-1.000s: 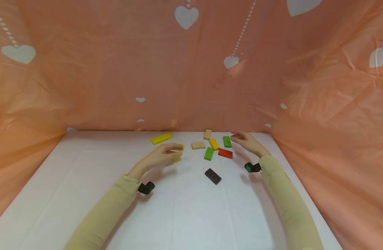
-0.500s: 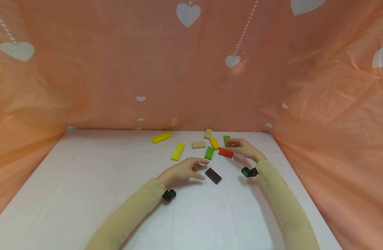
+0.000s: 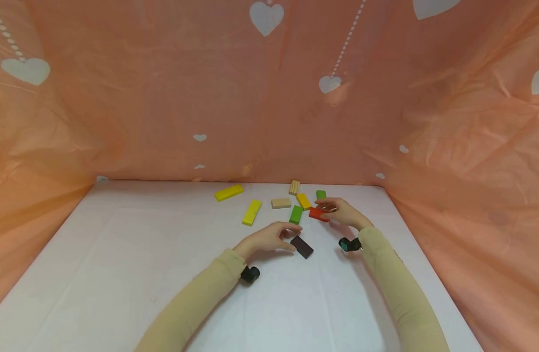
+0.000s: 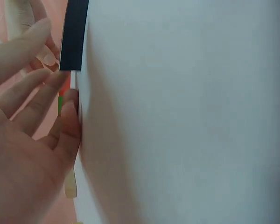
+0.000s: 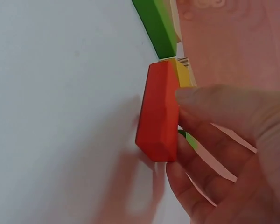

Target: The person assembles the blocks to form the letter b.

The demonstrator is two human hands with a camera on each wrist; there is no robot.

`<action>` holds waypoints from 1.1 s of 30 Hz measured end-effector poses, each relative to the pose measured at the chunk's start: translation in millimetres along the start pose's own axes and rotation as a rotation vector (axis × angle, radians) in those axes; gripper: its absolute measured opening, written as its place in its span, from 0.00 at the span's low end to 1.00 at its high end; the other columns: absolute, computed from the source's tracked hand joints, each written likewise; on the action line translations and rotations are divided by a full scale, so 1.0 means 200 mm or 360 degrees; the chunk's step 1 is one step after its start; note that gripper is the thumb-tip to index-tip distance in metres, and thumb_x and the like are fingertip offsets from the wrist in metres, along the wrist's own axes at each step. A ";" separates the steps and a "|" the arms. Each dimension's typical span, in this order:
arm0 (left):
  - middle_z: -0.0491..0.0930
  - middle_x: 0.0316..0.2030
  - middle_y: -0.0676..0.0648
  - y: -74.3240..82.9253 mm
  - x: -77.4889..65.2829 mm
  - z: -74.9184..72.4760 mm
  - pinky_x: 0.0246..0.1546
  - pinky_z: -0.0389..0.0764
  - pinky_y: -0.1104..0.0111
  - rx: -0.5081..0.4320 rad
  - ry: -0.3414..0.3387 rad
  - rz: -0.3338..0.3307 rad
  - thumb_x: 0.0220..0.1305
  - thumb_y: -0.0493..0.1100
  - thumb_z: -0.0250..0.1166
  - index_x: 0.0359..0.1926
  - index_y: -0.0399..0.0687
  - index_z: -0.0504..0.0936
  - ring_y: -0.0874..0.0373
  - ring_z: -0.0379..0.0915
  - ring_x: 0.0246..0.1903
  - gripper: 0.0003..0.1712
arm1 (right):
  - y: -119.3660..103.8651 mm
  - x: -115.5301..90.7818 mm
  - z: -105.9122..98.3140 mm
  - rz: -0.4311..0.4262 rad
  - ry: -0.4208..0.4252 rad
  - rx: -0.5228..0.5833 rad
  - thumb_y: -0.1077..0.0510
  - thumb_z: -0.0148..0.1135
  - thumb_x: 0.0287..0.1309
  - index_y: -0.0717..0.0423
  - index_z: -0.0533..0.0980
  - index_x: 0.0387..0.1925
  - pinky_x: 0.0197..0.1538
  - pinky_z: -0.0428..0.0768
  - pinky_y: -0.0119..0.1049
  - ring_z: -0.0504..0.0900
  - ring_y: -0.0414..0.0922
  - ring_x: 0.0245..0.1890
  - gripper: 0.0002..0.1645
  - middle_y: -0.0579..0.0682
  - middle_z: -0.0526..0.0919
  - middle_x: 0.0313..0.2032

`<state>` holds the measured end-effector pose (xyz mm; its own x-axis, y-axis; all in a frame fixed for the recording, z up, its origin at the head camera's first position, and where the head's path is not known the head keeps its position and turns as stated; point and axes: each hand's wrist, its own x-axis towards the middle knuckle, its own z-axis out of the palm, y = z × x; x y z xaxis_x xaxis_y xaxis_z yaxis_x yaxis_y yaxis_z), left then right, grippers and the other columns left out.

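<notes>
In the head view my left hand is just left of a dark brown wooden block, thumb and fingers spread apart at its near end. In the left wrist view that block lies beyond the fingertips; whether they touch it I cannot tell. My right hand hovers over the right end of a red block. The right wrist view has its thumb tip at the edge of the red block, with the other fingers loosely bent behind and no clear grip. The red block lies on the table.
Around the hands on the white table lie two green blocks, an orange-yellow block, a plain wood block and a striped one. Two yellow blocks lie further left. A pink curtain stands behind.
My left hand has moved right and nearer, from beside a yellow block to the dark brown block. My right hand has shifted slightly left and nearer, from the green block to the red one.
</notes>
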<state>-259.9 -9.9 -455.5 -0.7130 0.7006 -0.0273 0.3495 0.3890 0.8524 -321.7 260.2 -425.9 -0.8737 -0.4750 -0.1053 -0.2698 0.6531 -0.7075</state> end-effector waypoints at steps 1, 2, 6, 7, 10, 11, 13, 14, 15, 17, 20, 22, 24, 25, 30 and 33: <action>0.76 0.55 0.51 0.00 0.01 0.01 0.53 0.73 0.68 0.0011 0.0003 0.0003 0.58 0.40 0.70 0.63 0.45 0.73 0.56 0.70 0.50 0.31 | 0.00 0.00 0.00 0.0000 0.0005 -0.0008 0.64 0.60 0.61 0.64 0.71 0.61 0.57 0.75 0.52 0.74 0.59 0.52 0.26 0.61 0.77 0.54; 0.76 0.54 0.51 0.00 0.01 0.01 0.53 0.73 0.68 0.0019 0.0007 -0.0001 0.58 0.40 0.70 0.62 0.45 0.73 0.56 0.69 0.49 0.31 | 0.00 0.00 0.00 -0.0001 0.0010 -0.0022 0.65 0.60 0.61 0.64 0.71 0.60 0.58 0.75 0.52 0.74 0.59 0.52 0.25 0.61 0.77 0.54; 0.77 0.51 0.53 0.00 0.02 0.03 0.52 0.72 0.69 0.0063 0.0021 -0.0022 0.58 0.40 0.70 0.61 0.46 0.74 0.57 0.68 0.47 0.30 | 0.01 0.01 0.01 -0.0008 0.0022 -0.0071 0.66 0.61 0.60 0.63 0.72 0.59 0.57 0.75 0.52 0.75 0.58 0.50 0.25 0.61 0.78 0.52; 0.77 0.50 0.53 0.00 0.03 0.03 0.52 0.72 0.69 0.0071 0.0027 -0.0028 0.58 0.39 0.70 0.61 0.46 0.74 0.57 0.68 0.46 0.29 | 0.02 0.01 0.01 -0.0012 0.0023 -0.0076 0.67 0.62 0.59 0.63 0.73 0.59 0.57 0.75 0.52 0.75 0.58 0.50 0.25 0.61 0.78 0.51; 0.78 0.47 0.53 0.01 0.03 0.04 0.49 0.73 0.70 0.0079 0.0052 -0.0032 0.58 0.38 0.70 0.60 0.44 0.75 0.57 0.69 0.44 0.28 | 0.03 0.02 0.02 -0.0030 0.0027 -0.0089 0.68 0.62 0.58 0.65 0.73 0.58 0.56 0.76 0.51 0.76 0.57 0.48 0.24 0.61 0.79 0.49; 0.78 0.46 0.52 0.01 0.04 0.04 0.48 0.73 0.70 0.0085 0.0063 -0.0028 0.58 0.38 0.70 0.59 0.43 0.76 0.57 0.69 0.43 0.27 | 0.03 0.02 0.02 -0.0041 0.0026 -0.0092 0.68 0.62 0.58 0.65 0.73 0.57 0.56 0.76 0.51 0.76 0.57 0.48 0.24 0.61 0.79 0.49; 0.78 0.43 0.51 0.02 0.04 0.04 0.46 0.73 0.71 0.0094 0.0084 -0.0032 0.58 0.36 0.69 0.57 0.41 0.77 0.57 0.69 0.42 0.25 | 0.03 0.03 0.02 -0.0057 0.0027 -0.0098 0.69 0.62 0.57 0.66 0.73 0.57 0.56 0.76 0.52 0.77 0.57 0.48 0.24 0.61 0.80 0.49; 0.78 0.42 0.50 0.03 0.04 0.04 0.45 0.74 0.71 0.0098 0.0094 -0.0037 0.58 0.35 0.69 0.56 0.40 0.77 0.56 0.70 0.41 0.24 | 0.03 0.03 0.02 -0.0066 0.0028 -0.0107 0.69 0.62 0.57 0.67 0.73 0.57 0.56 0.76 0.52 0.77 0.58 0.48 0.24 0.62 0.80 0.49; 0.78 0.41 0.50 0.03 0.04 0.04 0.45 0.74 0.71 0.0105 0.0100 -0.0049 0.57 0.35 0.69 0.55 0.40 0.78 0.57 0.70 0.41 0.23 | 0.03 0.03 0.02 -0.0078 0.0028 -0.0115 0.69 0.61 0.57 0.67 0.73 0.56 0.56 0.76 0.52 0.77 0.58 0.48 0.24 0.62 0.80 0.49; 0.79 0.41 0.50 0.04 0.04 0.04 0.46 0.74 0.71 0.0115 0.0106 -0.0072 0.57 0.34 0.69 0.53 0.39 0.79 0.57 0.71 0.41 0.21 | 0.03 0.03 0.02 -0.0086 0.0028 -0.0122 0.69 0.62 0.56 0.67 0.73 0.56 0.56 0.76 0.52 0.77 0.58 0.48 0.24 0.62 0.80 0.49; 0.80 0.41 0.51 0.05 0.03 0.04 0.48 0.74 0.71 0.0117 0.0092 -0.0125 0.57 0.35 0.70 0.49 0.41 0.82 0.59 0.71 0.41 0.17 | 0.01 0.03 0.02 -0.0078 0.0030 -0.0134 0.70 0.62 0.56 0.67 0.73 0.56 0.56 0.76 0.52 0.77 0.58 0.48 0.24 0.62 0.80 0.48; 0.80 0.40 0.53 0.05 0.03 0.04 0.48 0.74 0.71 0.0115 0.0081 -0.0138 0.57 0.35 0.70 0.47 0.43 0.84 0.60 0.72 0.41 0.15 | 0.00 0.03 0.02 -0.0066 0.0025 -0.0144 0.70 0.62 0.56 0.67 0.73 0.56 0.56 0.76 0.52 0.77 0.58 0.48 0.25 0.62 0.79 0.48; 0.80 0.38 0.54 0.05 0.03 0.04 0.47 0.74 0.71 0.0118 0.0066 -0.0135 0.56 0.35 0.71 0.44 0.45 0.85 0.60 0.71 0.39 0.13 | -0.01 0.02 0.03 -0.0046 0.0023 -0.0146 0.69 0.63 0.56 0.67 0.73 0.57 0.57 0.75 0.52 0.76 0.58 0.48 0.25 0.62 0.79 0.49; 0.80 0.37 0.55 0.05 0.03 0.04 0.47 0.74 0.71 0.0119 0.0061 -0.0126 0.56 0.35 0.71 0.42 0.46 0.85 0.60 0.71 0.39 0.12 | -0.01 0.02 0.03 -0.0040 0.0021 -0.0143 0.69 0.63 0.56 0.66 0.73 0.57 0.57 0.75 0.52 0.76 0.58 0.49 0.26 0.62 0.79 0.49; 0.79 0.35 0.56 0.05 0.02 0.05 0.44 0.74 0.71 0.0118 0.0053 -0.0096 0.54 0.34 0.72 0.40 0.47 0.84 0.60 0.70 0.37 0.11 | -0.01 0.02 0.03 -0.0009 0.0025 -0.0127 0.68 0.66 0.54 0.64 0.73 0.58 0.56 0.77 0.47 0.77 0.54 0.47 0.28 0.58 0.80 0.48; 0.79 0.34 0.55 0.06 0.01 0.05 0.42 0.74 0.71 0.0124 0.0057 -0.0079 0.53 0.33 0.72 0.39 0.47 0.83 0.60 0.70 0.36 0.12 | -0.01 0.02 0.03 -0.0002 0.0026 -0.0127 0.68 0.67 0.52 0.64 0.73 0.58 0.53 0.78 0.45 0.77 0.52 0.44 0.29 0.58 0.80 0.47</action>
<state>-251.0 1.9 -449.3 -0.7514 0.6581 -0.0487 0.3585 0.4690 0.8071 -322.0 252.3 -429.3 -0.8797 -0.4664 -0.0926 -0.3017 0.6980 -0.6495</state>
